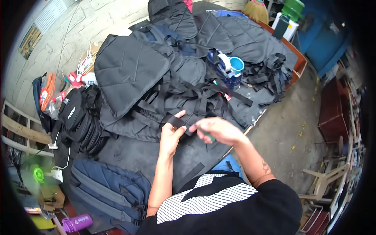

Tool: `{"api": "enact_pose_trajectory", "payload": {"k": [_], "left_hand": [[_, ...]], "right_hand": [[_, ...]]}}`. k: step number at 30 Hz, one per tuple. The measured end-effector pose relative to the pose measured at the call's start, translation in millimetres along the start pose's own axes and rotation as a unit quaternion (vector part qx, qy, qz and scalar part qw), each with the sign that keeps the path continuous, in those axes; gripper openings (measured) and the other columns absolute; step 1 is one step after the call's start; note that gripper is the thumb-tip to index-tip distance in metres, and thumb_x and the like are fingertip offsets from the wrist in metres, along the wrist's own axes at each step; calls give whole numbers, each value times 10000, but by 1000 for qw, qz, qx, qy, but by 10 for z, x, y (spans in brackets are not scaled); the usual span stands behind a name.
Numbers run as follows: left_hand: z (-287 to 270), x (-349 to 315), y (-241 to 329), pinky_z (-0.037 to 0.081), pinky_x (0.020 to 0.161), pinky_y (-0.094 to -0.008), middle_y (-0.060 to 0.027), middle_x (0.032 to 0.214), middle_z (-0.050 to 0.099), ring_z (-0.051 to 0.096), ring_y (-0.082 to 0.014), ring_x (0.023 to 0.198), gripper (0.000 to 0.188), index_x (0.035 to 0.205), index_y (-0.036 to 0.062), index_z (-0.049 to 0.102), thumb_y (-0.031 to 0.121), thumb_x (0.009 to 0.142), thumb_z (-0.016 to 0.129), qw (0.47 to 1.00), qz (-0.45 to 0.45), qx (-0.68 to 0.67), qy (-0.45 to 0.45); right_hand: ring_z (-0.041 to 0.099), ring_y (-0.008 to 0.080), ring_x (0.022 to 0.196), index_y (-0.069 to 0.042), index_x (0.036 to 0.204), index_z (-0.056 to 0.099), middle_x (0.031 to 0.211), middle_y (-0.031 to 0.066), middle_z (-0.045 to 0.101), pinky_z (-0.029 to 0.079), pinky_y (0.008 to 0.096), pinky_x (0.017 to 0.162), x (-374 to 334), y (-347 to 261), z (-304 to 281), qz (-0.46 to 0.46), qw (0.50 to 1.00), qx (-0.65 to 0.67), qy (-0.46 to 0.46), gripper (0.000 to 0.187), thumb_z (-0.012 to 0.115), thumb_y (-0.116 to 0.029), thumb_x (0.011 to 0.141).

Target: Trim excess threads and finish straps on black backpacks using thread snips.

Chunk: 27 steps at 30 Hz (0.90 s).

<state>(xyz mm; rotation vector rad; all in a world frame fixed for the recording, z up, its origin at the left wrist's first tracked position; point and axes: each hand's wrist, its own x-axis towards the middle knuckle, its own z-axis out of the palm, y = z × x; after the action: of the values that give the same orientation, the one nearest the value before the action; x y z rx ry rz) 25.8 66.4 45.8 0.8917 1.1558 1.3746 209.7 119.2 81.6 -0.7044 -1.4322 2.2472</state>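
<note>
Over on the left, beside the pale wall, I can see a small black bag (80,117) bulging at the table's edge, and below it a purple bottle (77,223) lying on its side. Next comes a navy backpack (109,192) with grey shoulder straps, then a large black padded panel (131,70), seamed with slanting lines, on top of a heap of dark fabric. The left hand (170,138) is raised just in front of that heap, holding a black webbing strap (175,122). The strap is flat, broad and matte, and it crosses between the thumb and the forefinger; those two fingers stand apart above and below it, while the other fingers are folded behind. Close to the strap on its right is the right hand (220,130), blurred, its fingers curled around a small green object (210,136) too smeared to name; I can't tell whether the fingertips touch the webbing. Farther back stands a light-blue mug (236,64), and right of it lies a tangle of black straps (274,76). A dark red cabinet (333,111) stands on the floor at the far right.
</note>
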Motion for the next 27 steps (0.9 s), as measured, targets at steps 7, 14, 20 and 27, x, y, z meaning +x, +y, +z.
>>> {"api": "enact_pose_trajectory", "payload": {"k": [7, 14, 20, 27], "left_hand": [[-103, -66, -46, 409, 748, -197, 6, 892, 558, 516, -60, 783, 481, 1201, 14, 509, -78, 729, 532, 1000, -23, -21, -2], [-120, -40, -47, 396, 669, -181, 43, 784, 513, 480, -41, 688, 509, 1208, 17, 506, -69, 707, 535, 997, -35, -61, 18], [-149, -46, -15, 365, 604, -177, 59, 731, 470, 438, -36, 638, 552, 1235, 26, 487, -53, 693, 555, 990, -54, -132, -13], [-182, -36, 28, 339, 602, -166, 69, 740, 451, 410, -22, 637, 575, 1226, 28, 501, -69, 667, 595, 999, -18, -28, -41]], "right_hand": [[387, 50, 524, -4, 927, 561, 668, -14, 486, 337, 195, 477, 111, 426, 58, 36, 999, -19, 19, 280, 415, -244, 932], [375, 46, 510, 2, 936, 551, 667, -8, 484, 323, 193, 457, 59, 418, 83, 47, 996, -34, 66, 267, 403, -221, 933], [368, 49, 509, 18, 928, 553, 659, 1, 485, 315, 198, 453, 92, 474, 13, 33, 999, -20, 35, 284, 404, -224, 936], [352, 52, 500, 24, 930, 564, 656, 11, 487, 300, 201, 446, 53, 334, -47, 109, 994, 33, 6, 303, 397, -228, 941]]}}
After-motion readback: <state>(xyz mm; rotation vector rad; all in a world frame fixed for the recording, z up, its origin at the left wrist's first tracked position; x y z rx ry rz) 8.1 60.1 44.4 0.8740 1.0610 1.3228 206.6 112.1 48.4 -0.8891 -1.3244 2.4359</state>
